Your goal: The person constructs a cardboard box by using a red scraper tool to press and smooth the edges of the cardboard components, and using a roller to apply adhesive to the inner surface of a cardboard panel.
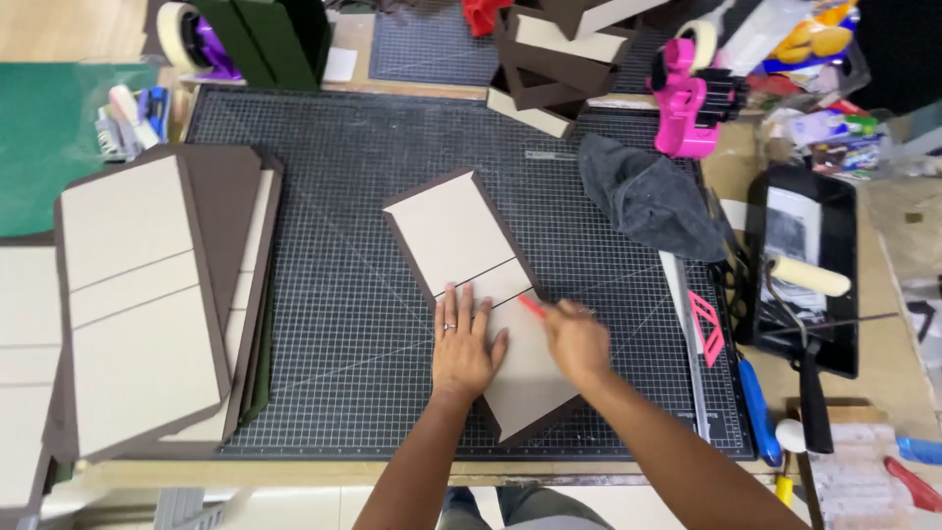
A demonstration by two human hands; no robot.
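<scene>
Your left hand [463,345] lies flat, fingers spread, on the beige board [481,294] lying on the cutting mat [343,294]; your right hand [577,339] pinches a red tool [532,307] against its edge

We see a matt beige board panel [488,294] with a dark brown paper edging, smooth and flat under our left hand [463,344]. Our right hand [577,341] grips a thin red plastic tool [532,306]. The cutting mat [353,324] beneath looks like dull black rubbery plastic with a fine printed grid. A grey cloth [648,196] lies soft and crumpled. The pink tape dispenser [684,103] is glossy plastic, and the paint tray [803,265] is shiny black plastic.
</scene>
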